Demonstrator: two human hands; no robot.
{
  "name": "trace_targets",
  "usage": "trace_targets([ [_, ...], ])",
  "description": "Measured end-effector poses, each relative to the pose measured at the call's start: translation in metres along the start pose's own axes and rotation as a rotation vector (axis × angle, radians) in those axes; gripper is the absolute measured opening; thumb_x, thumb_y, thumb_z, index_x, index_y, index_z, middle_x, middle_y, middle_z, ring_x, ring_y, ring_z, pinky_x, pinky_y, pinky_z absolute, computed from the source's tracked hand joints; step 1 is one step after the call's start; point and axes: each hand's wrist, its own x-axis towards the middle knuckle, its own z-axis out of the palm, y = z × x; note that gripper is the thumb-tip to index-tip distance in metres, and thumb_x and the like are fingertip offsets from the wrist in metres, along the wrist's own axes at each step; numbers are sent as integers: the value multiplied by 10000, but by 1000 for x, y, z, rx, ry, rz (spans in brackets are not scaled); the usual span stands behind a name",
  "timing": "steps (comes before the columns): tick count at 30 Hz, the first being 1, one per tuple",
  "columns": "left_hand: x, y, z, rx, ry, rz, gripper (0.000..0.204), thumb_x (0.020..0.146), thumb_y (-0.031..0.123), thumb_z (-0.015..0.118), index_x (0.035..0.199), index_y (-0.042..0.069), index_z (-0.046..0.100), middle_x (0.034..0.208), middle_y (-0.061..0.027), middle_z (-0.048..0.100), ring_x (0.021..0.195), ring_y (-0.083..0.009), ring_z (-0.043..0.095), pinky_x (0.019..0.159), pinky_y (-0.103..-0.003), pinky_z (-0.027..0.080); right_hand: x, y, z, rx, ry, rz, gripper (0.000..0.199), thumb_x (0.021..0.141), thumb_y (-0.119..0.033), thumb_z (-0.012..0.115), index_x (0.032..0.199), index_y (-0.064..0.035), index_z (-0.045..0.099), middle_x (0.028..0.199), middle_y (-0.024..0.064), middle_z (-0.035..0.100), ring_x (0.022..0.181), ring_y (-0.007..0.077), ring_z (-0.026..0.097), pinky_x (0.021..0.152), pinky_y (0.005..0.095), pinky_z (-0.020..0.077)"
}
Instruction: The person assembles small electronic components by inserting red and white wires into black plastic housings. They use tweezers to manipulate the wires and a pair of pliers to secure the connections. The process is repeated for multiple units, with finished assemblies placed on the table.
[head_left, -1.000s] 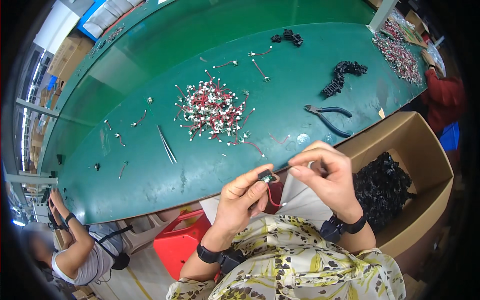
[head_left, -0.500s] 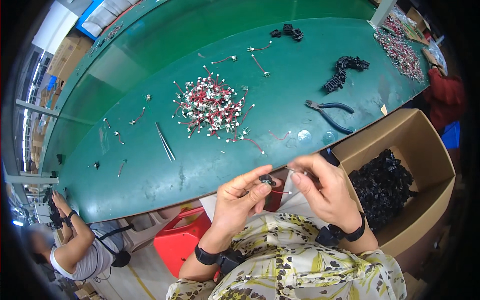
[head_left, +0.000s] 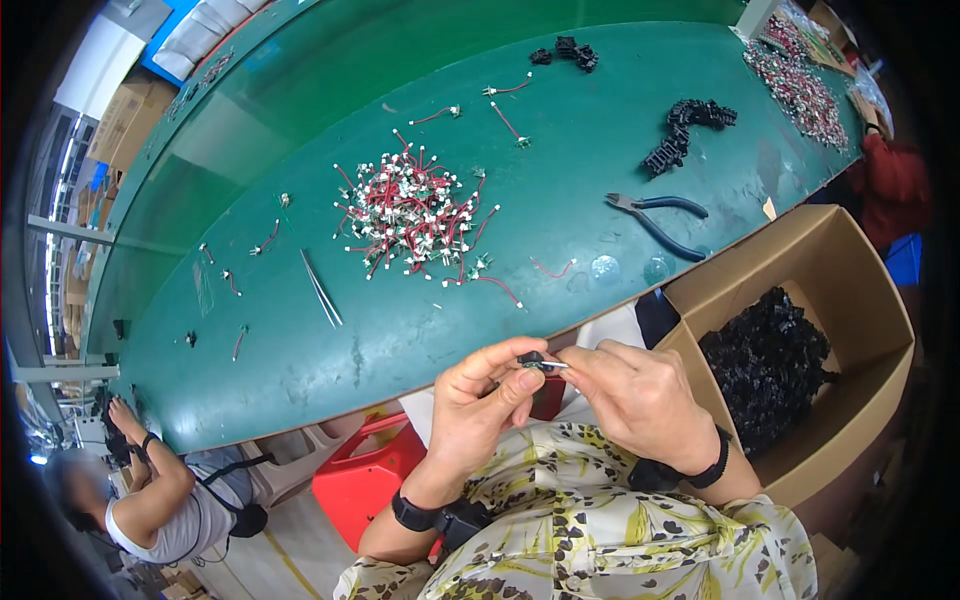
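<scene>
Before my body, my left hand (head_left: 478, 398) is closed, pinching a small black plastic part (head_left: 531, 358) with a bit of green board on it between thumb and fingertips. My right hand (head_left: 640, 400) is closed as well, its thumb and forefinger pinching a thin pale piece (head_left: 554, 365) whose tip meets the black part. What kind of piece this is, I cannot make out. On the green table beyond my hands lies a heap of red wires with white connectors and small green boards (head_left: 410, 215). Metal tweezers (head_left: 321, 288) rest left of the heap.
Blue-handled cutting pliers (head_left: 660, 222) and a row of black parts (head_left: 685, 135) lie on the table's right. A cardboard box (head_left: 850, 300) of black parts stands at my right. A red stool (head_left: 370, 470) is at left; a co-worker (head_left: 150, 490) sits beyond it.
My right hand has moved left and in, bringing the thin piece up against the black part. The red wire that hung below the part is now hidden. The left hand stays nearly still.
</scene>
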Motion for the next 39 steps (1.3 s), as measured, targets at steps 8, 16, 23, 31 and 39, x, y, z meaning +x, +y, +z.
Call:
trace_targets([
  [8, -1, 2, 9, 73, 80, 142, 259, 925, 67, 644, 1179, 18, 641, 781, 6, 617, 585, -28, 491, 494, -176, 360, -2, -2, 19, 301, 94, 103, 143, 869, -33, 643, 1008, -2, 649, 739, 126, 628, 564, 249, 610, 492, 340, 471],
  [16, 3, 9, -13, 201, 281, 199, 235, 924, 61, 630, 1156, 31, 647, 855, -45, 678, 545, -24, 467, 464, -176, 352, 15, -5, 25, 457, -19, 202, 184, 921, -80, 609, 1064, 31, 641, 896, 185, 680, 749, 292, 681, 651, 351, 532],
  [23, -46, 108, -179, 701, 990, 522, 316, 931, 143, 633, 1237, 65, 606, 884, -50, 674, 540, -8, 418, 455, -172, 321, 32, -1, 13, 437, -59, 190, 251, 865, -128, 702, 1049, 35, 657, 906, 178, 696, 669, 216, 690, 567, 310, 538],
  [31, -42, 115, -148, 253, 521, 427, 481, 983, 315, 540, 1350, 13, 470, 925, -5, 625, 621, -67, 466, 512, -214, 383, 48, -21, 30, 445, -163, 196, 243, 821, -80, 742, 1027, 34, 679, 897, 142, 693, 783, 150, 683, 619, 284, 548],
  [39, -5, 42, -39, -713, -81, -61, 469, 997, 123, 413, 1417, -64, 319, 1342, -254, 477, 1252, -345, 506, 1063, -419, 453, 38, -30, 25, 609, -95, 311, 338, 817, -51, 743, 1139, -3, 656, 964, 84, 682, 870, 115, 646, 697, 238, 540],
])
